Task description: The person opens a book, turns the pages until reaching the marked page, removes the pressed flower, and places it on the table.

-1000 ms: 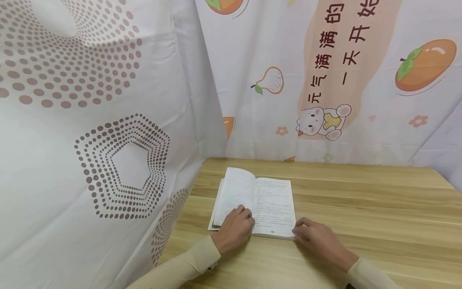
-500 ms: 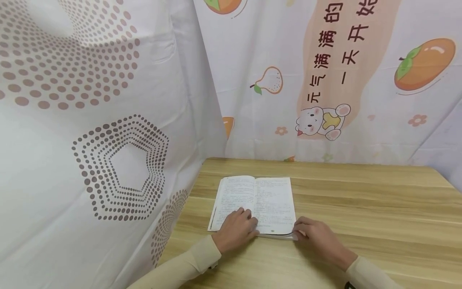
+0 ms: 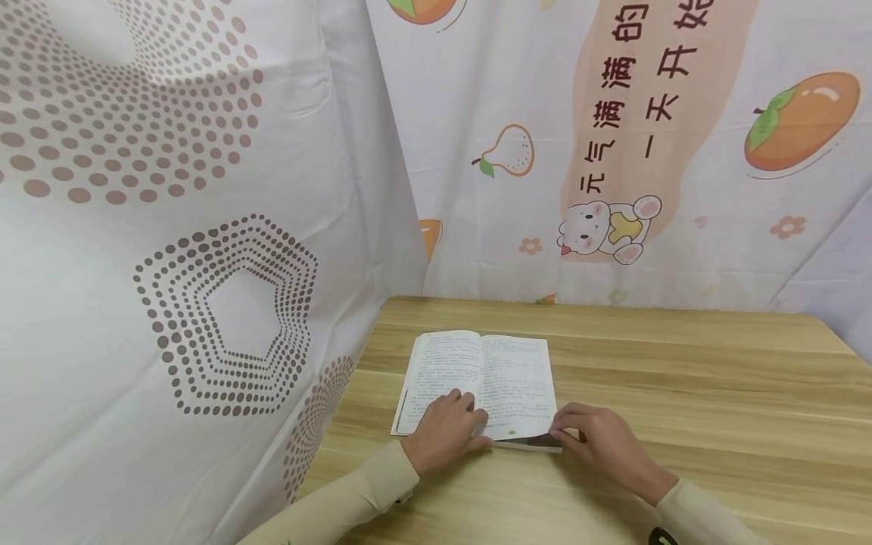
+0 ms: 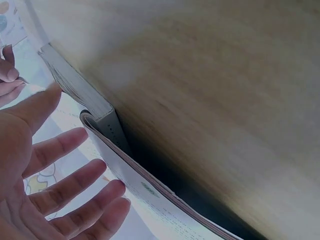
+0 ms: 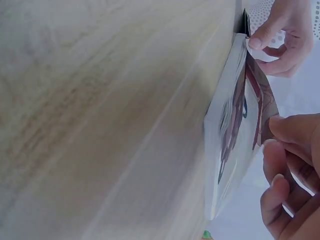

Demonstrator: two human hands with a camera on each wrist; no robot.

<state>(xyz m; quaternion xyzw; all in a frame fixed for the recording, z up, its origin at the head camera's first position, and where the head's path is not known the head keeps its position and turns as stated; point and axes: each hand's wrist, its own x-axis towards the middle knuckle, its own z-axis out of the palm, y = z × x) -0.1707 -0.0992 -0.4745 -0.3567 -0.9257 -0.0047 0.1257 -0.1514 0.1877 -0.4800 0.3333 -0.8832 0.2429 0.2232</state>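
An open book with printed text lies on the wooden table. My left hand rests over the lower left page, near the spine. In the left wrist view its fingers are spread, loosely extended, and the thumb lies at the page block's edge. At the lower right corner, my right hand pinches a page, its lower edge raised off the pages below. The right wrist view shows the lifted page's darker underside between thumb and fingers, with a coloured picture on the page beneath.
The wooden table extends right of the book. A white dotted cloth hangs close on the left. Behind the table hangs a curtain printed with fruit and lettering.
A page that stood raised on the left has come down flat. My right hand now lifts the right page's lower corner, baring a dark strip underneath. The left thumb has moved slightly right.
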